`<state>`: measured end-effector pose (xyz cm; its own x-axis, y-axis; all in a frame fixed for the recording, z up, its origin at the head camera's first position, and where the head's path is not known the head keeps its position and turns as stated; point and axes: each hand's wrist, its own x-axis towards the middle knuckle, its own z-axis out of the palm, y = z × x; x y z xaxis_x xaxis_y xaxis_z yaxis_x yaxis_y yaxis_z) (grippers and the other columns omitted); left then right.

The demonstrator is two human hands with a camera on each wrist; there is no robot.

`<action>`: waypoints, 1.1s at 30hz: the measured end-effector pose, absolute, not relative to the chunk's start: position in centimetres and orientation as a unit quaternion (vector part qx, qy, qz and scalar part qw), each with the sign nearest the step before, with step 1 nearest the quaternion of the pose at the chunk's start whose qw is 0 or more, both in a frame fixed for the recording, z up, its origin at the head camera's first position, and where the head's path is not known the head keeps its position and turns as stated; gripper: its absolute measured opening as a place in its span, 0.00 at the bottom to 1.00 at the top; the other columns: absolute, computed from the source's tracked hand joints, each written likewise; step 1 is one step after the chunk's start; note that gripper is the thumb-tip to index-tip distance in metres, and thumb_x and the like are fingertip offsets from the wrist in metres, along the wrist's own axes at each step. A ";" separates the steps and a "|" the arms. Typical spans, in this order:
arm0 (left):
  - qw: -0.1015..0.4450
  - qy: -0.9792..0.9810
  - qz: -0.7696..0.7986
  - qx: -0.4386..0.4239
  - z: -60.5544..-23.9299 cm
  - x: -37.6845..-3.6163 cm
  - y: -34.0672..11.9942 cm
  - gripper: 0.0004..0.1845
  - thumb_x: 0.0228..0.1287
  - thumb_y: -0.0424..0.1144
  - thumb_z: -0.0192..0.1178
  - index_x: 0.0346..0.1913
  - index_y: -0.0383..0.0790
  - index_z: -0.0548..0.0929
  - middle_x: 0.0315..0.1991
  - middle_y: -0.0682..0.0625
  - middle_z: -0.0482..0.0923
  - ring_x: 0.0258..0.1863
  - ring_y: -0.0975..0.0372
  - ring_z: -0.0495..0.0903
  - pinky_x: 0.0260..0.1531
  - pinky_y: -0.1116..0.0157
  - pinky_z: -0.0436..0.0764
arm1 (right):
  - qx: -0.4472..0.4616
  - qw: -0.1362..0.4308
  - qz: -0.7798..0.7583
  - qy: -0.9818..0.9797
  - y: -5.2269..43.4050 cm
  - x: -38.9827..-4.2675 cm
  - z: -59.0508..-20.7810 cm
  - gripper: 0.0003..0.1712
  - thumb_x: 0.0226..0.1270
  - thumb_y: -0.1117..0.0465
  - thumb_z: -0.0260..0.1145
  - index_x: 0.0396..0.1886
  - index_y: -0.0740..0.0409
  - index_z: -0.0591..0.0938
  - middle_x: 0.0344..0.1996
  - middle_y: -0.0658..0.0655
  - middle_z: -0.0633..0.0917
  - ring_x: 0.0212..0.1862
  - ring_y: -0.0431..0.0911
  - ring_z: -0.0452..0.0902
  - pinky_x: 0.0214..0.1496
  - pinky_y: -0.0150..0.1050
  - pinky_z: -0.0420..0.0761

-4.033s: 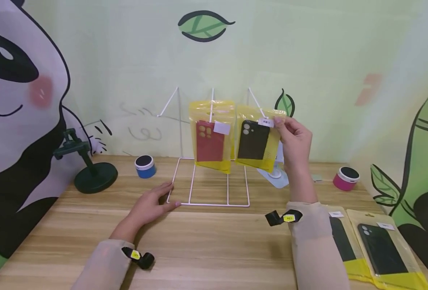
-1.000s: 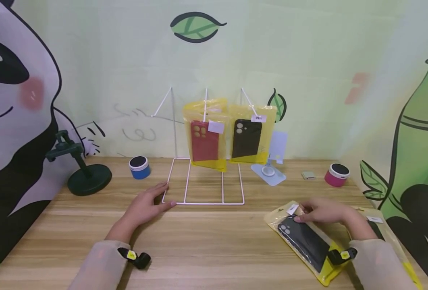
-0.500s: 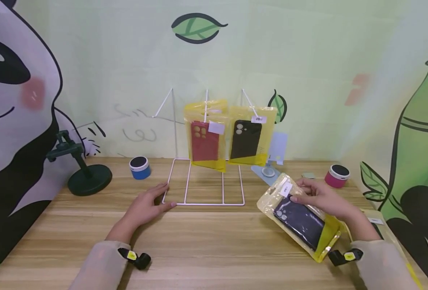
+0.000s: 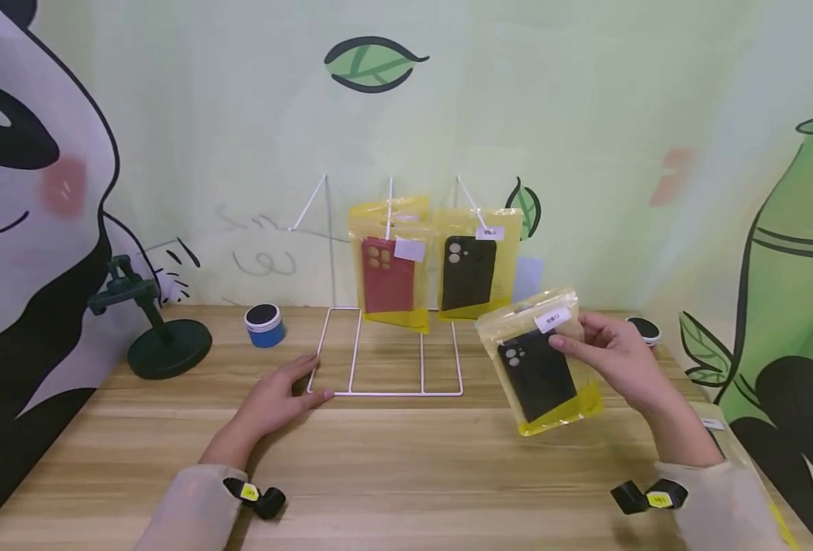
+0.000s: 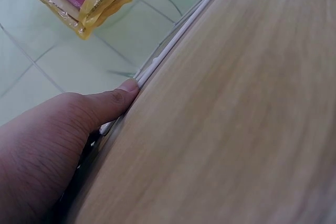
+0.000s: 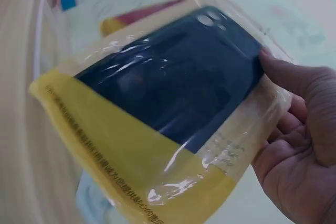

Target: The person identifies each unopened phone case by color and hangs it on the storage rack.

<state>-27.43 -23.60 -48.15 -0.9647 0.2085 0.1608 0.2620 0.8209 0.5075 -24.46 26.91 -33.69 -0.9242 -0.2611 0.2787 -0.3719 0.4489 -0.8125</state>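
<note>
**Phone case packet lifted clear while the rack is steadied**

Phone case packet, a clear-and-yellow pouch with a dark case inside, is off the table at the near right, just right of the white wire display rack. The right hand pinches it by its upper right edge, thumb in front and fingers curled behind, so the label and hang end stay uppermost and the front faces the person. The left hand lies flat on the table with relaxed fingers, the thumb pressed against the rack's near left base wire, which likely keeps the light frame from sliding. A red case packet and a black one hang from the rack's middle and right hooks; the left hook is bare. A blue round speaker and a dark green stand sit far left.
</note>
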 end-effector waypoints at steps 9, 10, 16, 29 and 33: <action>0.047 -0.952 -0.279 -0.114 -48.3 -27.5 -24.2 0.45 0.62 0.67 0.62 0.74 0.41 0.70 0.75 0.43 0.64 0.73 0.44 0.62 0.70 0.41 0.62 | 0.192 0.104 0.597 -0.772 21.9 -25.5 -29.3 0.20 0.69 0.55 0.70 0.56 0.59 0.82 0.39 0.54 0.89 0.38 0.46 0.83 0.43 0.33 0.85; 0.046 -0.952 -0.278 -0.116 -48.2 -27.5 -24.2 0.45 0.62 0.67 0.62 0.74 0.41 0.70 0.75 0.43 0.64 0.73 0.44 0.62 0.70 0.41 0.62 | 0.193 0.110 0.608 -0.762 21.4 -25.8 -29.0 0.20 0.69 0.55 0.70 0.56 0.59 0.82 0.40 0.54 0.89 0.39 0.47 0.85 0.43 0.36 0.86; 0.044 -0.951 -0.283 -0.118 -48.2 -27.4 -23.5 0.43 0.62 0.64 0.64 0.73 0.40 0.71 0.74 0.44 0.65 0.73 0.45 0.63 0.70 0.42 0.63 | 0.196 0.147 0.679 -0.693 19.5 -26.9 -27.6 0.19 0.67 0.58 0.72 0.55 0.60 0.83 0.39 0.55 0.90 0.38 0.48 0.88 0.41 0.37 0.87; 0.046 -0.950 -0.283 -0.124 -48.1 -27.4 -23.5 0.43 0.63 0.64 0.64 0.74 0.40 0.70 0.75 0.43 0.64 0.74 0.45 0.62 0.70 0.41 0.61 | 0.170 0.131 0.682 -0.699 19.7 -28.0 -28.0 0.22 0.65 0.57 0.74 0.56 0.59 0.83 0.40 0.54 0.90 0.40 0.47 0.89 0.40 0.38 0.88; 0.044 -0.951 -0.281 -0.124 -48.0 -27.3 -23.6 0.44 0.63 0.65 0.63 0.74 0.40 0.70 0.75 0.44 0.64 0.74 0.45 0.62 0.70 0.42 0.61 | 0.155 0.123 0.671 -0.714 19.8 -28.3 -28.4 0.24 0.65 0.54 0.74 0.58 0.58 0.83 0.41 0.53 0.90 0.41 0.47 0.88 0.41 0.38 0.87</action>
<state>-27.31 -23.58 -48.00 -0.9653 0.2118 0.1527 0.2608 0.8113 0.5232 -28.34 19.83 -28.43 -0.9214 -0.0561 0.3845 -0.3873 0.0514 -0.9205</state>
